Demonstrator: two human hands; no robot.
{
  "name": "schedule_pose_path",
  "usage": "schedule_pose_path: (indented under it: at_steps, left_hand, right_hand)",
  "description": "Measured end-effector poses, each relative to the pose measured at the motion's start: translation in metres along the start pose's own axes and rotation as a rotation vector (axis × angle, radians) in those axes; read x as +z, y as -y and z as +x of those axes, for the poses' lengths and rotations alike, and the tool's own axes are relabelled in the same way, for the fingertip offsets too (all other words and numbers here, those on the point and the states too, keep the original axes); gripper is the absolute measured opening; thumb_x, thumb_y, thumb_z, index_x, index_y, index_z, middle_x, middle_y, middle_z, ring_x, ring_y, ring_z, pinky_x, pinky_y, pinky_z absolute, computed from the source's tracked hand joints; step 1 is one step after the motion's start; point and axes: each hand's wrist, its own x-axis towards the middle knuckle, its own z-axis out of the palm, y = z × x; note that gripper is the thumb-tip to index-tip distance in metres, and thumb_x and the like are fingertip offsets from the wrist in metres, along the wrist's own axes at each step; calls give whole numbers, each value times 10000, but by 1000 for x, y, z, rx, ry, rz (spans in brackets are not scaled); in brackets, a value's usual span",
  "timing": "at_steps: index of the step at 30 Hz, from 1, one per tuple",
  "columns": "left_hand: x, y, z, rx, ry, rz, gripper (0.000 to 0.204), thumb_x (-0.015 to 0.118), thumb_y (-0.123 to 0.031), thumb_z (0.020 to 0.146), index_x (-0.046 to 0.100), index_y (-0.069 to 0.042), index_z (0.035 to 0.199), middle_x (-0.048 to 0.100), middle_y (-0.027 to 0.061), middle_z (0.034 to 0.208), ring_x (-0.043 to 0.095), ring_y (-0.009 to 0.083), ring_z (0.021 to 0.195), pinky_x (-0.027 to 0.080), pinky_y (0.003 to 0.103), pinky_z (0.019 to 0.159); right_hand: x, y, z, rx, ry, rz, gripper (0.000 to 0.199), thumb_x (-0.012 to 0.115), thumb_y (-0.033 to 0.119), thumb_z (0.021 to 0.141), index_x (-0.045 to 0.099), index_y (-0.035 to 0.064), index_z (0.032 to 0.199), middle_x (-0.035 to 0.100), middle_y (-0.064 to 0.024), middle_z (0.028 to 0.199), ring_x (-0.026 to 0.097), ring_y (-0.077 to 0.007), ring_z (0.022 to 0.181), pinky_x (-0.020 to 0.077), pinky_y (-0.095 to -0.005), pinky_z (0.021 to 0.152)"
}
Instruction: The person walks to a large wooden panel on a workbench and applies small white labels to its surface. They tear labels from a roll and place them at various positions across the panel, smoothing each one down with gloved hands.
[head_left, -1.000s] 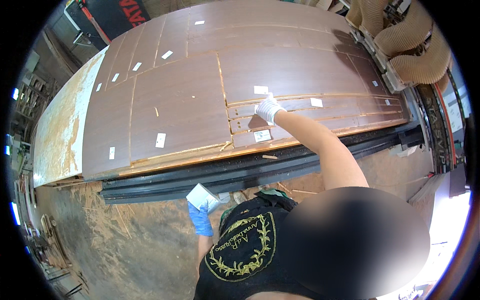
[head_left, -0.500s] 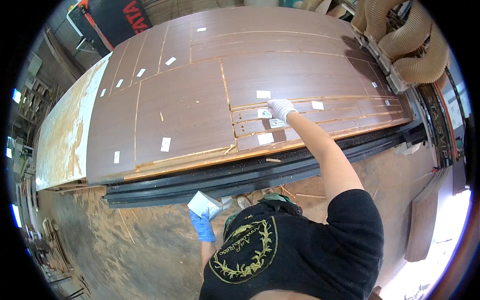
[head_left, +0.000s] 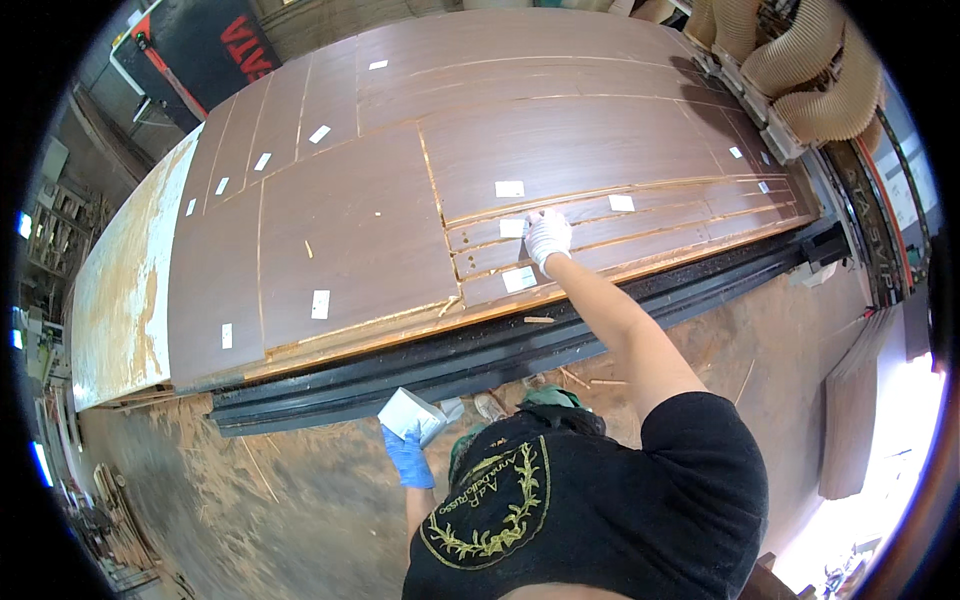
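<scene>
The right hand (head_left: pixel 547 236), in a white glove, reaches out at arm's length and lies flat on a narrow strip of the brown wood-grain panel (head_left: pixel 350 230), its fingers spread and pressing down, closed on nothing. Its fingertips touch a small white label (head_left: pixel 512 228) stuck to that strip. Another label (head_left: pixel 519 279) lies on the next strip nearer the person, just below the wrist, and two more (head_left: pixel 509 189) (head_left: pixel 622 203) sit a little beyond the hand and to its right.

The left hand (head_left: pixel 408 458), in a blue glove, hangs low beside the body, well apart from the panel. Its grip is clamped around a small stack of white labels (head_left: pixel 410 414) — held up near the black edge of the machine bed (head_left: pixel 420 365).

The panel is one large sheet cut into many rectangular pieces, the pale cut lines showing between them, and most pieces carry a white label. It lies on the machine bed, which serves as the surface. Sawdust and thin wood offcuts cover the floor (head_left: pixel 250 500) below. Ribbed extraction hoses (head_left: pixel 800 60) curve at the upper right — beyond the far corner of the sheet.
</scene>
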Motion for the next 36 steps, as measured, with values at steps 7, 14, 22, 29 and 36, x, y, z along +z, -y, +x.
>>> schedule_pose_path:
  at_steps: [7, 14, 22, 29, 36]
  left_hand:
    - [2, -1, 3, 13, 36, 36, 497, 605, -39, 756, 400, 1, 1206, 519, 93, 1075, 518, 174, 937, 443, 287, 783]
    - [6, 1, 3, 25, 34, 38, 472, 611, -81, 767, 415, -18, 1191, 518, 82, 1065, 516, 170, 924, 445, 306, 777]
    - [-12, 23, 20, 144, 243, 319, 518, 603, -133, 796, 383, -42, 1256, 431, 171, 1217, 446, 261, 1072, 372, 370, 904]
    - [3, 13, 27, -31, 188, 115, 608, 630, -171, 786, 316, -16, 1283, 437, 154, 1211, 479, 269, 1031, 431, 378, 835]
    - [30, -1, 19, -12, 191, 189, 572, 602, -147, 800, 313, -15, 1275, 464, 148, 1179, 489, 256, 1002, 427, 385, 829]
  right_hand:
    - [17, -1, -11, -30, -195, 29, 231, 565, 219, 745, 588, 193, 973, 525, -52, 1046, 440, -212, 1070, 272, -445, 947]
    - [1, -1, -6, 43, -153, 144, 167, 571, 250, 738, 640, 185, 876, 590, -65, 927, 527, -218, 958, 351, -413, 894]
    - [-25, 6, 14, 117, 127, -137, 167, 523, 162, 783, 645, 113, 886, 628, -82, 903, 604, -240, 873, 495, -382, 684]
    - [-36, 8, 8, 13, 229, 54, 213, 578, 151, 773, 609, 93, 976, 600, -86, 1031, 546, -230, 1011, 478, -351, 779]
    - [-18, -8, 16, 142, 244, 458, 213, 498, 174, 814, 580, 53, 969, 604, -153, 956, 575, -271, 930, 478, -350, 753]
